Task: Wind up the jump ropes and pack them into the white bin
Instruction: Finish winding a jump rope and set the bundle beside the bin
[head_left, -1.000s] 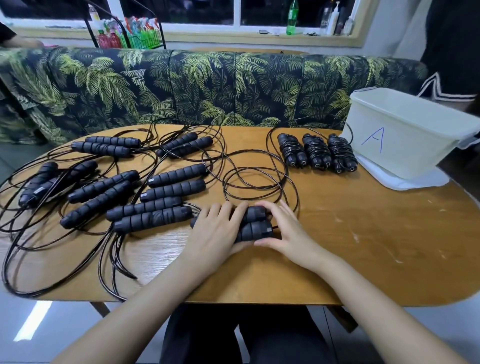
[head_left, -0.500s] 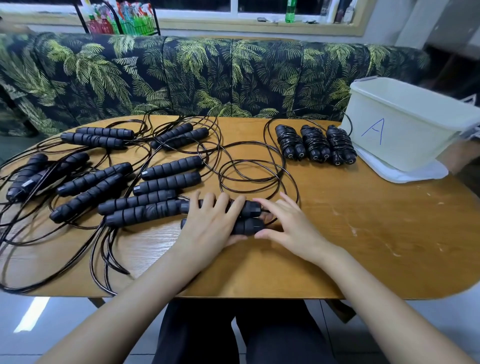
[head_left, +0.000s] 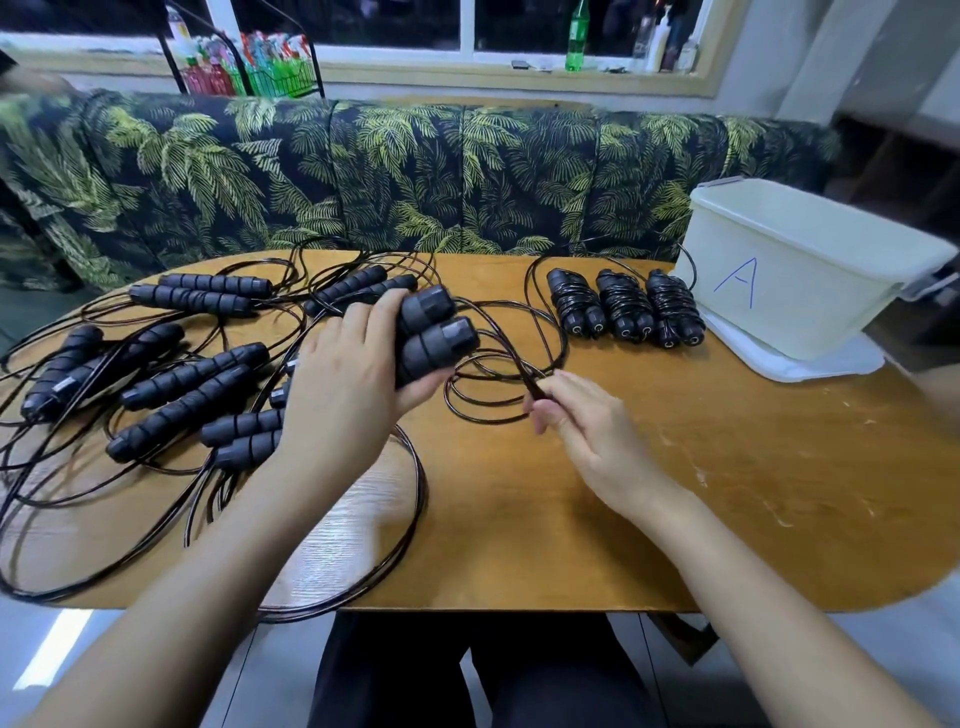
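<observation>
Since half a second ago the left hand (head_left: 343, 374) has lifted the pair of black ribbed foam handles (head_left: 434, 332) off the oval wooden tabletop (head_left: 675, 493) and grips them side by side; the right hand (head_left: 582, 421) now pinches the thin black cord (head_left: 511, 358) just beside them. Best keep the cord taut and lay even turns around both handles, like the three wound bundles (head_left: 623, 306) beside the white plastic bin (head_left: 789, 270)
</observation>
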